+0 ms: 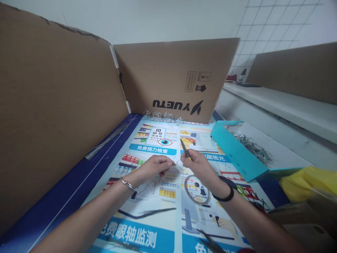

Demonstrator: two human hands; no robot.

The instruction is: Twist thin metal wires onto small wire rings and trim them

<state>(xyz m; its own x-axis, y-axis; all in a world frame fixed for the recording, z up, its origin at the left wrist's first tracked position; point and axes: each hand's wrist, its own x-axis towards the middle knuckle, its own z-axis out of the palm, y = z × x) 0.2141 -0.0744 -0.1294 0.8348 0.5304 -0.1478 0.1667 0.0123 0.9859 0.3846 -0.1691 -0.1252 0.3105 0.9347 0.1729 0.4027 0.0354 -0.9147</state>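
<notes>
My left hand (pixel 158 166) is closed in a pinch, thumb against fingers, on a thin wire (pixel 181 172) that curves in a faint loop between both hands. My right hand (pixel 198 164) is wrapped round a slim dark pointed tool (pixel 185 149), its tip aimed away from me; I cannot tell its exact kind. Thumb and fingers of this hand are at the wire's other side, but whether they grip it is unclear. Just below my right hand lies a round coil of wire (pixel 197 202). Loose dark strands (pixel 147 213) lie below my left hand.
A printed poster sheet (pixel 168 191) covers the table. Cardboard panels (pixel 168 77) stand at the left and back, with shiny wire scraps (pixel 163 115) along the foot. To the right are a teal box (pixel 237 154) holding tangled wire (pixel 252 147) and a yellow bag (pixel 310 182). Scissors (pixel 210 242) lie near me.
</notes>
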